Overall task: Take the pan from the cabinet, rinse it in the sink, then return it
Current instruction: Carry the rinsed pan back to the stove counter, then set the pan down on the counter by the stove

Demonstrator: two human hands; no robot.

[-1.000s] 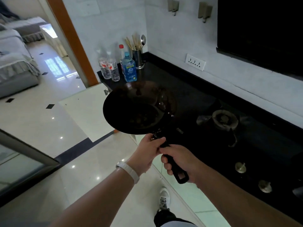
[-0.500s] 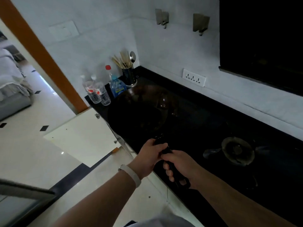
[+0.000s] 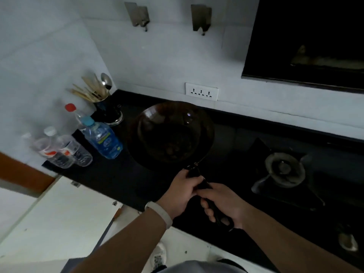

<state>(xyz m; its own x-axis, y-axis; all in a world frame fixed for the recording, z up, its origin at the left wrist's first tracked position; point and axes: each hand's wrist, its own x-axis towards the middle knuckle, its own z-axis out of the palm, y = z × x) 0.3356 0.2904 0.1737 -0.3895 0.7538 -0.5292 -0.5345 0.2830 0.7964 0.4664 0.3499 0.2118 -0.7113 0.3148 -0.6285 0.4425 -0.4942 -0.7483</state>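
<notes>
Wok (image 3: 171, 134) level above counter, left hand (image 3: 182, 194) and right hand (image 3: 224, 203) both clamped on handle; swing clear of bottles at 9 o'clock.

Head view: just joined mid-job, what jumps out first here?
A round dark metal pan held over the black countertop at centre, both hands on its long black handle: left hand nearer the bowl, right hand behind it. Clear plastic bottles and a blue-filled bottle stand to its left, a gas burner to its right.
</notes>
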